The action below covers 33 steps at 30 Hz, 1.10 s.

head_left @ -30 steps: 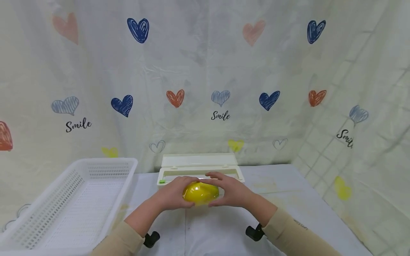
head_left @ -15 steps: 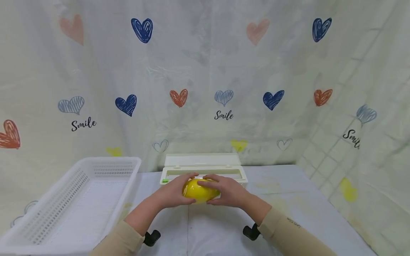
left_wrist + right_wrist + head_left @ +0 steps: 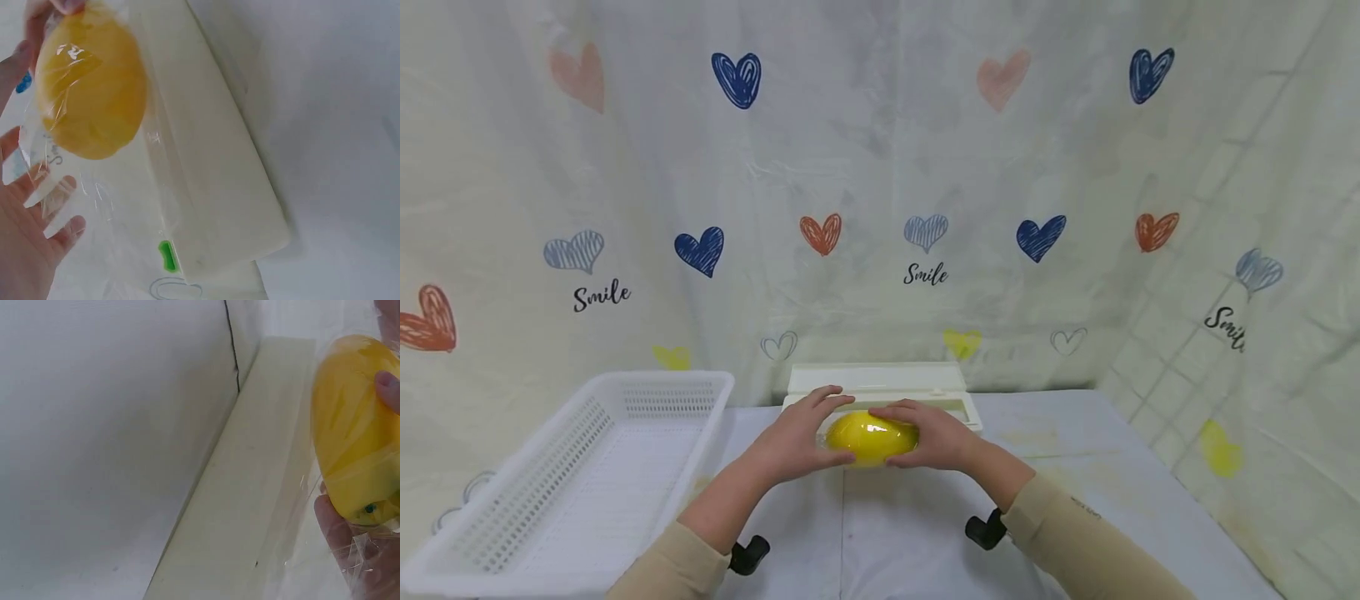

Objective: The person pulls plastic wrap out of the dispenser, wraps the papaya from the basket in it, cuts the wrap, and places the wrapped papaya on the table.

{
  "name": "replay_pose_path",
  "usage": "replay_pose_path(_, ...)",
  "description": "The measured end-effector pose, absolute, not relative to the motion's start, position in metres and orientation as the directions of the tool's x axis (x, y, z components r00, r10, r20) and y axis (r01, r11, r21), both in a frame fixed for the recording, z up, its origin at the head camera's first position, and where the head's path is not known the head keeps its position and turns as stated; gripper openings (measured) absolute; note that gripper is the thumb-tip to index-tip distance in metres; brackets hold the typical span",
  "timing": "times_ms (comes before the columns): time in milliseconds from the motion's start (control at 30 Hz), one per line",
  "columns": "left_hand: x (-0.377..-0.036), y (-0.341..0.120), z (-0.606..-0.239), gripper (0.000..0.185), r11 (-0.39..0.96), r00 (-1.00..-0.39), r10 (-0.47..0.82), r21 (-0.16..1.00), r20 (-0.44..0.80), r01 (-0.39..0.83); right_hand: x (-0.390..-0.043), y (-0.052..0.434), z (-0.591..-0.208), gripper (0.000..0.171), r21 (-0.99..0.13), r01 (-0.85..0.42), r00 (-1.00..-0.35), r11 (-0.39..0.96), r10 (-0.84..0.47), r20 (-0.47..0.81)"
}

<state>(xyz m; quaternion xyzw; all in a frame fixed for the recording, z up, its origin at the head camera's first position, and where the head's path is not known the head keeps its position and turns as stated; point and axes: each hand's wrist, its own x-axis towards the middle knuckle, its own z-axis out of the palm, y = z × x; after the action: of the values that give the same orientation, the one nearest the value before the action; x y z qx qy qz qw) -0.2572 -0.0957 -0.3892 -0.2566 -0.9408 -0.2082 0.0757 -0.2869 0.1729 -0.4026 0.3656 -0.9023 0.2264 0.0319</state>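
A yellow mango [image 3: 871, 438] with a greenish stem end is covered in clear plastic film [image 3: 47, 150], held up in front of a long white box. My right hand [image 3: 936, 435] grips it from the right, thumb below and fingers over the top; in the right wrist view the thumb [image 3: 389, 390] presses the film against the fruit's skin. On the other side my left hand [image 3: 793, 437] has its fingers spread and raised. In the left wrist view these fingers [image 3: 65, 234] stand apart from the mango, among loose film.
Just behind the hands, the white box [image 3: 964, 408] has its lid [image 3: 880, 377] raised; a green slider [image 3: 167, 256] sits on its edge. A white slotted plastic basket [image 3: 700, 442] stands on the left of the table [image 3: 1075, 500]. Behind hangs a heart-printed curtain [image 3: 880, 167].
My left hand's fingers have lifted and spread away from the mango, which both hands held half a second ago. The right hand still holds it, slightly higher.
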Motion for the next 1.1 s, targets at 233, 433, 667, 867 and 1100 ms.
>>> replay_pose_path(233,-0.266,-0.088,-0.401,0.081,0.724,-0.714,0.628,0.105,0.311,0.682,-0.296,0.175,-0.398,0.070,-0.511,-0.601,-0.768,0.614,-0.620,0.158)
replay_pose_path(433,-0.274,-0.084,-0.412,0.078,0.691,-0.666,0.668,0.056,0.333,0.721,-0.299,0.175,-0.394,0.071,-0.561,-0.527,-0.805,0.638,-0.587,0.089)
replay_pose_path(667,-0.278,-0.083,-0.409,0.075,0.680,-0.672,0.661,0.112,0.334,0.725,-0.294,0.180,-0.382,0.081,-0.528,-0.510,-0.830,0.680,-0.550,0.094)
replay_pose_path(867,-0.280,-0.081,-0.403,0.075,0.705,-0.725,0.632,0.185,0.274,0.684,-0.286,0.188,-0.382,0.087,-0.383,-0.580,-0.811,0.719,-0.554,0.188)
replay_pose_path(1100,-0.282,-0.082,-0.399,0.075,0.706,-0.753,0.604,0.263,0.262,0.658,-0.286,0.191,-0.404,0.078,-0.150,-0.746,-0.652,0.649,-0.666,0.362)
